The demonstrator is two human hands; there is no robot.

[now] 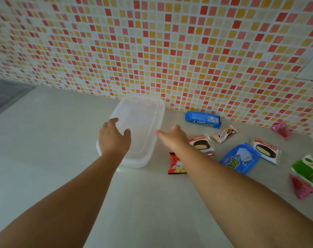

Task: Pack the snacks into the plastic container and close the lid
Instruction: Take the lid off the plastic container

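A clear plastic container (143,120) with its lid on lies on the pale counter by the tiled wall. My left hand (114,136) rests over its near left part, fingers spread on the lid. My right hand (171,138) reaches toward its right edge, fingers out and holding nothing. Snacks lie scattered to the right: a blue cookie pack (203,119), a small beige cookie pack (224,133), two choco pie packs (202,143) (266,151), a blue wafer pack (240,158), and a red packet (176,164) partly under my right forearm.
A green and white pack (309,169) and two pink wrapped sweets (300,187) (281,129) lie at the far right. A grey sink edge (5,93) sits at the far left. A white wall socket (311,68) is on the tiled wall.
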